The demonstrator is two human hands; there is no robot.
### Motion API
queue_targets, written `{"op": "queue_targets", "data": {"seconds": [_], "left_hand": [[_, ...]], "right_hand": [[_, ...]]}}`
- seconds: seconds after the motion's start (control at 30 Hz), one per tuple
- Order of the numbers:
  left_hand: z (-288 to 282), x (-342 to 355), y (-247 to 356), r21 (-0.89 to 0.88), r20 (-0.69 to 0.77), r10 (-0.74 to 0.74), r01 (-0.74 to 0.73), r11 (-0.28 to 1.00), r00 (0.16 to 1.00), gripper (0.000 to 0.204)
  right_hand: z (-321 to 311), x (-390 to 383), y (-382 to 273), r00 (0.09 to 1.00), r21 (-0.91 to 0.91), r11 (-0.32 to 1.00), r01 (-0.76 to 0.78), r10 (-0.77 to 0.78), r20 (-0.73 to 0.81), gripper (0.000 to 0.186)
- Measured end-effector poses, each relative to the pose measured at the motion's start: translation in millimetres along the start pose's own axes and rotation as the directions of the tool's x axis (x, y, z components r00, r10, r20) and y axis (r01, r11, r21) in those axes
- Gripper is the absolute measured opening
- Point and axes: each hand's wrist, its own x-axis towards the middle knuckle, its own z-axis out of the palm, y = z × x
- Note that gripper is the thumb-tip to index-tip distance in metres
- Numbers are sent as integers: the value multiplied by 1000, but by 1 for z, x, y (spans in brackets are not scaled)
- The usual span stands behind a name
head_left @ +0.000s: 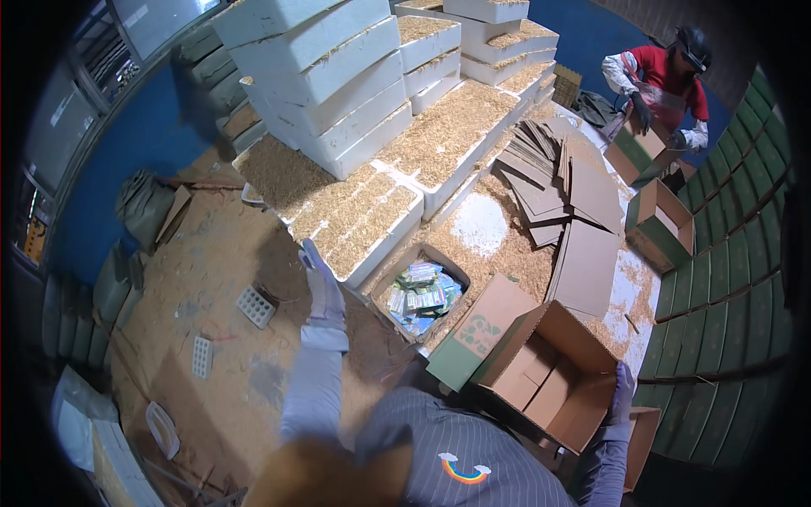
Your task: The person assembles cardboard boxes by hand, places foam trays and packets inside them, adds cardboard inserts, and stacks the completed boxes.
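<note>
My left hand (325, 287), in a pale glove, reaches forward with its fingers stretched out. The fingertips are at the near corner of a white foam tray (380, 245) filled with wood shavings; whether they touch it I cannot tell. My right hand (623, 390), also gloved, grips the right side of an open cardboard box (553, 380) close to my body. The inside of that box shows bare cardboard and bottom flaps. Part of the right hand is hidden behind the box wall. A green and brown carton panel (486, 329) lies against the box's left side.
A small carton (422, 256) of colourful packets stands between the tray and panel. Flat cardboard sheets (583, 262) fan across the table. Foam trays (338, 93) are stacked ahead; green cartons (718, 279) line the right. A co-worker (667, 84) handles a box at the far right.
</note>
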Motion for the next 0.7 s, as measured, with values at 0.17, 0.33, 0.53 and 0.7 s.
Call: {"op": "queue_targets", "data": {"seconds": [0.17,0.33,0.53,0.7], "left_hand": [[17,-22,-2,579,36,214,-195,791,976,61],[58,-23,23,284,-173,-28,78,956,984,81],[22,0,1,321,-240,115,-33,946,964,96],[11,-55,88,-7,353,-87,95,995,931,68]], "right_hand": [[4,-5,-21,1000,21,1000,-2,2,-7,32],[1,-5,-2,999,-7,1000,31,-31,-41,31],[6,-8,-12,993,-21,994,104,-105,-57,29],[-3,-12,-2,998,100,995,27,-21,-57,29]]}}
